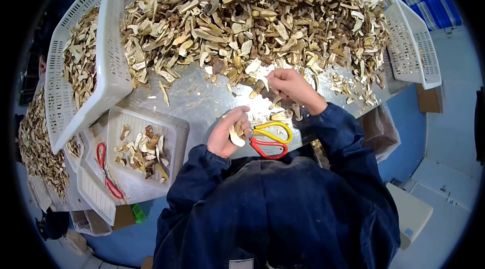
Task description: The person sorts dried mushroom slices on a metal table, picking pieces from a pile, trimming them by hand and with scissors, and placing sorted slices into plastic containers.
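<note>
Two bare hands, by my remote view, in piece-by-piece handling, I judged: left hand (220,135) curled around a pale slice (236,136), its long axis roughly toward the wearer; right hand (295,88) pinched closed by the pile (202,21), contents uncertain. Scissors (275,123) lay beside the left hand, handles rightward.

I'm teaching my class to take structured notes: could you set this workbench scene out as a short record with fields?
Surface: metal table
Material: large heap of slices, apparently dried mushroom
Left hand: holding pale slices
Right hand: at the heap's near edge
Nearest tool: scissors, one handle yellow, one red, beside the left hand
Containers: white baskets left and right; shallow tray holding slices
</note>
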`<state>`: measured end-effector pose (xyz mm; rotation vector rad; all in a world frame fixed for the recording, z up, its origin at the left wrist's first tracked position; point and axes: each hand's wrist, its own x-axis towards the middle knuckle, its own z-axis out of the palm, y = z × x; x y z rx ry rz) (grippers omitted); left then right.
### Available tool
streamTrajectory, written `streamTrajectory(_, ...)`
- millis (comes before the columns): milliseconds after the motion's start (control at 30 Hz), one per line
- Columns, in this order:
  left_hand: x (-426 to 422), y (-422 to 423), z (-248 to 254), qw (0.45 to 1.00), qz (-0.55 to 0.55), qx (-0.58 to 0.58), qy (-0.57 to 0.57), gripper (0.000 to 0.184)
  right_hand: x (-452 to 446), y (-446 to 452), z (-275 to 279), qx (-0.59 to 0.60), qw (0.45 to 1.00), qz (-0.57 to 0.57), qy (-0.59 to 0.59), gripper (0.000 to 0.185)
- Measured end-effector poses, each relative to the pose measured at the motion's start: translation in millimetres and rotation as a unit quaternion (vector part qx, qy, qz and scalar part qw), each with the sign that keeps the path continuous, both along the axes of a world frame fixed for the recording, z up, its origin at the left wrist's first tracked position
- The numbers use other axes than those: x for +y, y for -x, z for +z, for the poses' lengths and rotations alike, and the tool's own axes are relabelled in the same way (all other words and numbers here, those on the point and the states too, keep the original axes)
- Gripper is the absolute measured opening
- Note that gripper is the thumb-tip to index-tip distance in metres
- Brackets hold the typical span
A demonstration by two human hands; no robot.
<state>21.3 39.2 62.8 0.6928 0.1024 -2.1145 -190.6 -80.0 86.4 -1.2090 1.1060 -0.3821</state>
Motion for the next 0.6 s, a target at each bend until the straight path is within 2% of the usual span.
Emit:
streamTrajectory(67, -6.3, 5.6, 3.8, 0.996, -0.014, -0.067, 0.052, 0.029, 15.6, 0.5, 1.7, -0.079, 0.992, -0.051, -0.090, 0.010)
streamTrajectory(100, -9.4, 9.5, 5.5, 0.992, -0.021, -0.100, 0.079, 0.033, 23.0, -0.9, 4.1, -0.120, 0.986, -0.061, -0.093, 0.010)
streamTrajectory(133, -11.5, 13.0, 6.9, 0.989, -0.021, -0.116, 0.089, 0.035, 30.5, -1.9, 8.2, -0.114, 0.984, -0.079, -0.111, 0.008)
streamTrajectory(200, -14.6, 20.2, 8.9, 0.983, -0.018, -0.148, 0.111, 0.039, 46.4, -10.2, 15.9, -0.042, 0.994, -0.091, -0.034, 0.009)
streamTrajectory(233, -14.9, 25.5, 6.6, 0.977, 0.004, -0.180, 0.114, 0.029, 55.6, -12.7, 15.8, -0.020, 0.995, -0.098, -0.001, 0.010)
streamTrajectory(333, -14.3, 24.7, 1.8, 0.953, -0.001, -0.265, 0.145, 0.016, 70.6, -12.7, 12.5, 0.070, 0.981, 0.006, 0.182, 0.012)
streamTrajectory(367, -14.8, 23.0, 2.7, 0.947, -0.001, -0.289, 0.144, 0.014, 70.3, -12.0, 15.5, 0.041, 0.990, -0.012, 0.133, 0.013)
streamTrajectory(433, -16.2, 14.8, 18.0, 0.901, -0.087, -0.384, 0.184, 0.013, 68.7, -8.2, 20.2, -0.017, 0.998, -0.049, 0.034, 0.014)
streamTrajectory(467, -16.7, 13.0, 22.7, 0.871, -0.130, -0.428, 0.202, 0.012, 66.8, -6.0, 21.2, -0.021, 0.999, -0.031, 0.011, 0.014)
streamTrajectory(567, -13.3, 15.4, 24.4, 0.746, -0.144, -0.527, 0.380, 0.012, 62.7, -4.2, 22.1, -0.023, 0.998, 0.025, -0.049, 0.016)
streamTrajectory(600, -12.7, 16.1, 25.8, 0.724, -0.144, -0.543, 0.400, 0.012, 62.8, -5.6, 21.6, -0.027, 0.998, 0.026, -0.054, 0.017)
